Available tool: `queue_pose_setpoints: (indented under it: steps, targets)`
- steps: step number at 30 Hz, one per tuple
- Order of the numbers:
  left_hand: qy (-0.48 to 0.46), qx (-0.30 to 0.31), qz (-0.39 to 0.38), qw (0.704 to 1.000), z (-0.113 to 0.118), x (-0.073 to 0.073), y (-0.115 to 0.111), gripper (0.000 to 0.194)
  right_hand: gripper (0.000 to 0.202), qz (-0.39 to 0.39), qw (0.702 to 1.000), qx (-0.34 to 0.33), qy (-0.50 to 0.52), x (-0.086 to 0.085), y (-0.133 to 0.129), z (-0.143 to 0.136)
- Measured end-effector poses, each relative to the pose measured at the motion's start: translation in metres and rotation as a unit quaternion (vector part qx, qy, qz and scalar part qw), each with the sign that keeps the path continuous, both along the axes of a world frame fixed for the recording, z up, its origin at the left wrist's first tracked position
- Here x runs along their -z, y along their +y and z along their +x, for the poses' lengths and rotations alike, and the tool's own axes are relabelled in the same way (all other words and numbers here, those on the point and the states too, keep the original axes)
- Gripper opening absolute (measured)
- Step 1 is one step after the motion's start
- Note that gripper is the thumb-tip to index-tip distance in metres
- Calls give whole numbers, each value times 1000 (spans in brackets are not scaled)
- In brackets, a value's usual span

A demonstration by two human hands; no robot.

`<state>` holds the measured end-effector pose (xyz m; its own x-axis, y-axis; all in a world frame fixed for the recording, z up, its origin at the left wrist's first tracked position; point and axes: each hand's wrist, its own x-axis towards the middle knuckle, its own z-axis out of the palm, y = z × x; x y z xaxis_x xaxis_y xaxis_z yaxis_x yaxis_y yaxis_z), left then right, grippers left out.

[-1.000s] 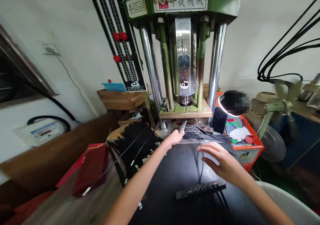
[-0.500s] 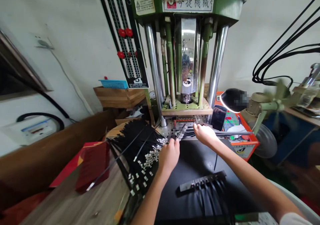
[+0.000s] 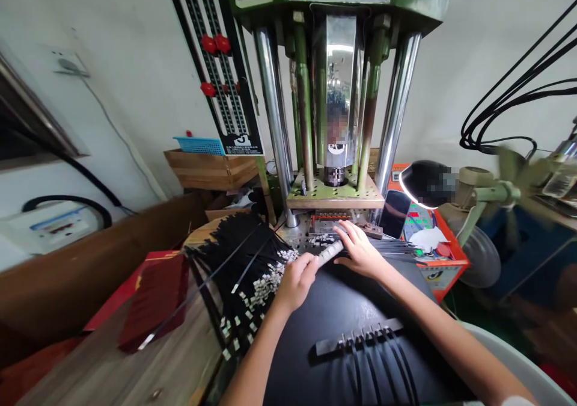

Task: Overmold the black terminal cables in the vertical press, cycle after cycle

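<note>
My left hand (image 3: 296,281) is closed around the near end of a light grey metal bar (image 3: 330,254), which slants up towards the press. At the bar's far end is my right hand (image 3: 359,251), its fingers apart; I cannot tell whether the fingertips touch the bar. Beyond both hands, black cables (image 3: 391,247) with small metal ends lie by the press base. Left of my left hand spreads a large pile of black cables (image 3: 243,243) with silvery connectors (image 3: 265,286). Nearer me, a dark slotted bar (image 3: 360,337) holds several cable ends on the black work surface (image 3: 297,358).
A green press (image 3: 333,201) with steel columns stands straight ahead. To its right are an orange control box (image 3: 444,267), a black lamp (image 3: 424,183) and a fan (image 3: 496,192). A dark red box (image 3: 155,304) lies on the wooden table (image 3: 180,364) at left.
My right hand has gone from a closed grip near the press to spread fingers, slightly lower. The grey bar now shows plainly in my left hand, which has shifted slightly left. The view has tilted down.
</note>
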<state>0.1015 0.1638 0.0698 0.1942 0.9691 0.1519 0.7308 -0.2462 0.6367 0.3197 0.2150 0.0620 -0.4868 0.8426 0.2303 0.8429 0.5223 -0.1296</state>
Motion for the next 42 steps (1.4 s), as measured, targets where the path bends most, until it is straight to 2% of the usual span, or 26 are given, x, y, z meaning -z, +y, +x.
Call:
queue_pose_setpoints:
  steps: [2, 3, 5, 7, 9, 12, 14, 16, 17, 19, 22, 23, 25, 27, 29, 31, 34, 36, 38, 40, 42]
  targets:
    - [-93, 84, -40, 991, 2, 3, -1, 35, 39, -15, 999, -33, 0, -2, -17, 13]
    - [-111, 106, -52, 987, 3, 5, -1, 29, 28, -30, 999, -45, -4, -1, -27, 21]
    - [-78, 116, -55, 989, 6, 10, 0, 20, 18, -60, 997, -53, -12, 4, -45, 37]
    - [-16, 115, -46, 992, 11, 15, 2, 16, 23, -82, 996, -39, -6, 13, -55, 50]
    - [41, 121, -35, 991, 17, 20, 3, 11, 33, -100, 995, 2, 9, 20, -57, 59]
    - [120, 136, -20, 983, 22, 20, 1, 15, 43, -127, 990, 60, 31, 20, -53, 71]
    - [165, 144, -8, 976, 18, 13, -4, 22, 39, -118, 991, 52, 49, 15, -59, 80]
    - [194, 136, -2, 971, 9, 1, -12, 31, 31, -111, 990, 24, 82, 12, -78, 86]
    - [202, 127, -12, 971, 4, -5, -19, 33, 29, -121, 987, 7, 101, 13, -91, 87]
    - [204, 131, -85, 966, -7, -11, -36, 28, 25, -150, 980, -19, 131, 22, -120, 87]
    - [203, 157, -195, 947, -15, -1, -68, 34, 28, -120, 985, -15, 120, 46, -154, 81]
    - [209, 155, -199, 945, -15, 6, -78, 34, 32, -100, 990, -11, 103, 53, -159, 79]
    - [226, 136, -160, 951, -16, 21, -87, 24, 39, -73, 995, -13, 67, 62, -158, 77]
    - [230, 125, -105, 959, -18, 26, -81, 22, 42, -49, 997, -28, 48, 57, -139, 74]
    - [229, 104, -37, 967, -22, 20, -55, 25, 46, -19, 998, -36, 48, 42, -104, 71]
    - [243, 67, 18, 968, -24, 7, -14, 27, 50, 1, 998, -31, 56, 23, -55, 63]
    - [272, 33, 29, 961, -20, -4, 57, 32, 49, 13, 996, 4, 83, 7, 27, 46]
    - [285, 15, 26, 958, -16, -4, 98, 38, 44, 22, 994, 33, 106, 8, 74, 35]
    - [292, -4, 25, 956, -11, -2, 131, 39, 34, 36, 988, 67, 134, 15, 110, 26]
    - [291, -22, 26, 956, -7, 0, 156, 33, 30, 57, 979, 104, 165, 25, 135, 20]
    - [281, -42, 30, 958, -3, 0, 176, 29, 36, 81, 968, 137, 195, 36, 152, 17]
